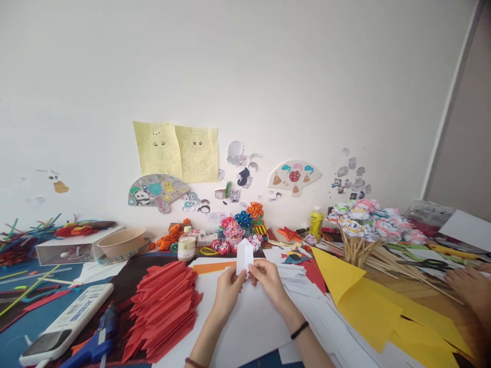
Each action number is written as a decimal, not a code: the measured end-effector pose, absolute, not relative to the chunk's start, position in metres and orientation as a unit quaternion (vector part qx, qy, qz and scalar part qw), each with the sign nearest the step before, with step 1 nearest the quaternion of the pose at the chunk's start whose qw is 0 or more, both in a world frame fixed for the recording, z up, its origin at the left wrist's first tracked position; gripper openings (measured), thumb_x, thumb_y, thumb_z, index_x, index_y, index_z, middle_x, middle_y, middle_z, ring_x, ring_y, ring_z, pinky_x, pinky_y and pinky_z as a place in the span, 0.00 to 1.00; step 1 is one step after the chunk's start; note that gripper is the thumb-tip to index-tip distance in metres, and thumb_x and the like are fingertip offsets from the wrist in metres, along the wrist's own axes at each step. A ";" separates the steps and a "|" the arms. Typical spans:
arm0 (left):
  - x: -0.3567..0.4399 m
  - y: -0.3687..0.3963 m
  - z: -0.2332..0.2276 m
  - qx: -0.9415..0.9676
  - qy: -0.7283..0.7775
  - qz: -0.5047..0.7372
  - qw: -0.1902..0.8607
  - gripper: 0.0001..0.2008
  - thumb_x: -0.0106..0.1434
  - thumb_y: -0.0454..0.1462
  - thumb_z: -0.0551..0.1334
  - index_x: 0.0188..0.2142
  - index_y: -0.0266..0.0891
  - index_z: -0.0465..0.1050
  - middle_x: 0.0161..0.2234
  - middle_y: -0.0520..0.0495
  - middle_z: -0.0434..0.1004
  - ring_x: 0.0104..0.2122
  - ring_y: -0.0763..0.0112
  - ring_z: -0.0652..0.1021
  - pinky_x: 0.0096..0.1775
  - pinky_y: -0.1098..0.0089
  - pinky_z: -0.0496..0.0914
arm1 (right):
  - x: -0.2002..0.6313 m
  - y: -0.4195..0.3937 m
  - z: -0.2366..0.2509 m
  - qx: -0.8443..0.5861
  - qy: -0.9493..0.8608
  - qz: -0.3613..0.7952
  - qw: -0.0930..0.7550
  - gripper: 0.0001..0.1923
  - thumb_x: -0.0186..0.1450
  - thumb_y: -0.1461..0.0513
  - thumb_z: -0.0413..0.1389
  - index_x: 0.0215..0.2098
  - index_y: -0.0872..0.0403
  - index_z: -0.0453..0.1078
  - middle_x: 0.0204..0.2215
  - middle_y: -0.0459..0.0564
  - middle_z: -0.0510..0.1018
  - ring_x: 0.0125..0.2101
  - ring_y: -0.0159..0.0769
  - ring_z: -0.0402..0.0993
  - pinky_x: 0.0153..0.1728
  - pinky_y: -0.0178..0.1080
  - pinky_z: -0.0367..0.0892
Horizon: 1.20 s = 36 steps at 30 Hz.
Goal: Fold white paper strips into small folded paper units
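Between both hands stands a small folded piece of white paper [244, 256], upright with a pointed top. My left hand [230, 285] pinches its lower left side, and my right hand [264, 276] pinches its lower right. Below them lies a large white sheet [253, 322]. A pile of folded red paper strips [164, 306] is left of my left hand. To the right of my right hand are loose white papers [318, 312] and yellow sheets [368, 301].
A blue glue gun [95, 337] and a white power strip [69, 322] lie at left. Behind the hands stand a small bottle [186, 245] and crafted flowers [232, 227]. Paper flowers on sticks [360, 240] stand at right, near scissors [429, 263] and another person's hand [470, 286].
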<state>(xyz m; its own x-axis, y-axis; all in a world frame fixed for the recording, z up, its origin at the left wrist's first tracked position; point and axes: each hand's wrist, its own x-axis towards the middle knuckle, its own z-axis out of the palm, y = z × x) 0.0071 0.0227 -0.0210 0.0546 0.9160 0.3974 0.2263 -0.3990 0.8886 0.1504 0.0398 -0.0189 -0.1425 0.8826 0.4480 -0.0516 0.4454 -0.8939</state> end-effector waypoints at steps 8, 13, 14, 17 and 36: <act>0.007 0.022 -0.021 0.643 0.444 0.534 0.323 0.18 0.60 0.48 0.56 0.32 0.34 0.72 0.24 0.51 0.70 0.21 0.73 0.68 0.24 0.74 0.61 | 0.147 0.041 -0.020 -0.333 -0.642 0.406 0.559 0.23 0.64 0.48 0.50 0.25 0.58 0.70 0.15 0.44 0.69 0.17 0.30 0.66 0.22 0.32 0.60; 0.005 0.018 -0.014 0.679 0.471 0.498 0.263 0.14 0.60 0.45 0.56 0.29 0.36 0.70 0.21 0.53 0.67 0.21 0.73 0.67 0.24 0.74 0.60 | 0.146 0.040 -0.018 -0.352 -0.638 0.396 0.559 0.22 0.60 0.48 0.55 0.25 0.58 0.70 0.16 0.45 0.70 0.18 0.31 0.66 0.22 0.32 0.61; 0.004 0.016 -0.012 0.694 0.480 0.486 0.227 0.11 0.59 0.43 0.58 0.30 0.36 0.70 0.22 0.53 0.67 0.21 0.73 0.67 0.25 0.74 0.61 | 0.148 0.040 -0.018 -0.357 -0.631 0.396 0.563 0.22 0.60 0.47 0.55 0.24 0.58 0.70 0.16 0.46 0.70 0.18 0.31 0.66 0.22 0.32 0.61; -0.001 0.009 -0.004 0.740 0.471 0.470 0.099 0.10 0.59 0.35 0.57 0.41 0.40 0.68 0.33 0.49 0.72 0.25 0.72 0.70 0.30 0.71 0.64 | 0.153 0.042 -0.017 -0.373 -0.608 0.411 0.567 0.23 0.59 0.46 0.55 0.21 0.58 0.68 0.17 0.47 0.72 0.16 0.30 0.65 0.20 0.32 0.60; -0.012 0.009 0.000 0.801 0.412 0.433 -0.039 0.13 0.67 0.35 0.51 0.35 0.42 0.74 0.33 0.46 0.69 0.34 0.66 0.71 0.35 0.69 0.64 | 0.158 0.040 -0.014 -0.317 -0.651 0.464 0.511 0.22 0.56 0.47 0.60 0.25 0.60 0.73 0.20 0.50 0.76 0.21 0.33 0.70 0.22 0.33 0.63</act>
<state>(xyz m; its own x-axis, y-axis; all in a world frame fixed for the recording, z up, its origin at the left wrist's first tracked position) -0.0116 0.0090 -0.0002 0.2855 0.6255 0.7261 0.6933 -0.6579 0.2941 0.1582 0.0403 -0.0138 -0.2776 0.8865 0.3703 -0.0610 0.3684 -0.9277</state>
